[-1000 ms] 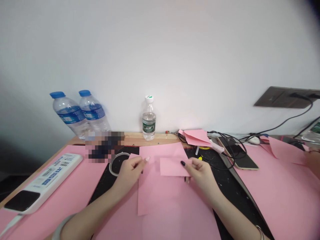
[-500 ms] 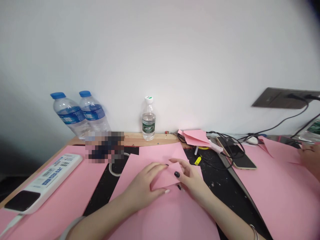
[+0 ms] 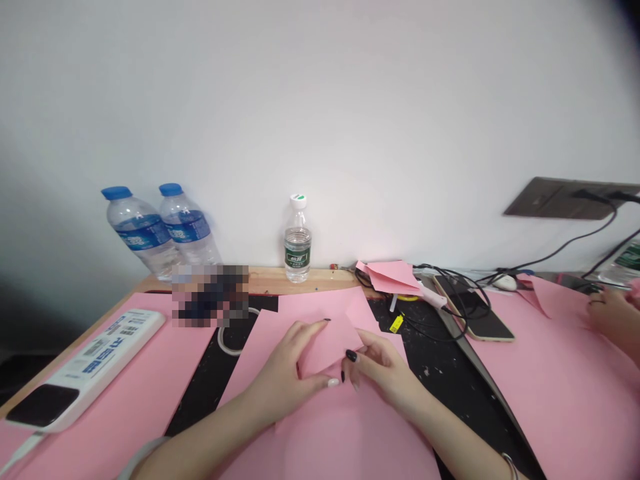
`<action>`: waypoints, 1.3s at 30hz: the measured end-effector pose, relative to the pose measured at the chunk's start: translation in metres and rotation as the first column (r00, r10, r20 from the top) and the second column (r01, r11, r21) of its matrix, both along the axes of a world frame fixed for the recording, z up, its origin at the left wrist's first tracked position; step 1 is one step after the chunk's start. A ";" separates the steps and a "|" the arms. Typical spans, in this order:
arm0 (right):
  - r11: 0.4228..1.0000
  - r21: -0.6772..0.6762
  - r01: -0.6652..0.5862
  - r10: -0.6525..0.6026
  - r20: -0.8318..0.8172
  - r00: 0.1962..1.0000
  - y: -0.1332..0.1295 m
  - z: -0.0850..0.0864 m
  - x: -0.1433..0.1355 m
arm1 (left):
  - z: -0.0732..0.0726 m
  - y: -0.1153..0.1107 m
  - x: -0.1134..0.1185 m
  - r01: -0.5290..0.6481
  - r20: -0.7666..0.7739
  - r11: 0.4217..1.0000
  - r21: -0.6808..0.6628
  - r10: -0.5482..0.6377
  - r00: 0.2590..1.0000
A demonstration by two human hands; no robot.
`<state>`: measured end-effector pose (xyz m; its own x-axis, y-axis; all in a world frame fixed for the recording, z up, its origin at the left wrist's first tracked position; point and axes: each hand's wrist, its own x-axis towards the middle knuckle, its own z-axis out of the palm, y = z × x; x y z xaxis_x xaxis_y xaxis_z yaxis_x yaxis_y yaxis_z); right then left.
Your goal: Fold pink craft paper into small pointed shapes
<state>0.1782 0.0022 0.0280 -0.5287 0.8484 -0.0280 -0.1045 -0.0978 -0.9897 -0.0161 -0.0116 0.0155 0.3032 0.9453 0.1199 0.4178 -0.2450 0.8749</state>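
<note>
A small folded piece of pink paper (image 3: 331,347) is held between my hands, above larger pink sheets (image 3: 325,433) on the black mat. My left hand (image 3: 290,367) grips its left side, with fingers along the top and the thumb at the lower edge. At its right corner, my right hand (image 3: 380,367) pinches the paper between thumb and curled fingers. Parts of the right fingers are hidden behind the thumb and the paper.
Behind stand a small water bottle (image 3: 298,247) and two blue-capped bottles (image 3: 143,233). A white power bank (image 3: 100,363) lies left. Folded pink paper (image 3: 393,276), cables and a phone (image 3: 475,310) lie right. Another person's hand (image 3: 613,310) is at far right.
My right hand has slid down along the paper's right edge. The folded paper has tilted and shows more of its face. The other person's hand has shifted slightly left.
</note>
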 end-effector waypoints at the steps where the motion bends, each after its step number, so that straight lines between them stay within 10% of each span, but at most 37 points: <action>1: 1.000 0.001 -0.007 0.007 -0.024 1.000 0.000 -0.001 0.001 | -0.001 0.000 0.000 -0.008 -0.001 1.000 0.000 0.008 1.000; 12: 0.995 -0.084 0.054 -0.064 -0.129 0.990 0.001 0.002 0.001 | -0.005 0.002 -0.001 -0.041 -0.002 0.999 0.010 0.041 0.999; 23: 0.978 0.124 0.166 -0.189 0.206 0.960 -0.006 -0.004 -0.006 | 0.010 -0.007 0.001 0.174 0.097 0.983 0.062 -0.179 0.979; 31: 0.916 0.165 0.366 -0.393 0.187 0.900 -0.004 0.002 -0.006 | 0.013 -0.006 0.001 0.019 0.324 0.966 -0.259 0.069 0.944; 39: 0.945 0.143 0.293 -0.314 0.152 0.937 -0.002 -0.007 -0.005 | 0.006 -0.002 0.000 0.091 0.468 0.889 -0.448 0.147 0.871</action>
<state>0.1736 0.0000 0.0208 -0.2414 0.9703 0.0137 0.0605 0.0292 -0.9977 -0.0158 -0.0136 0.0214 0.2926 0.9371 -0.1905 -0.0804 0.2226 0.9716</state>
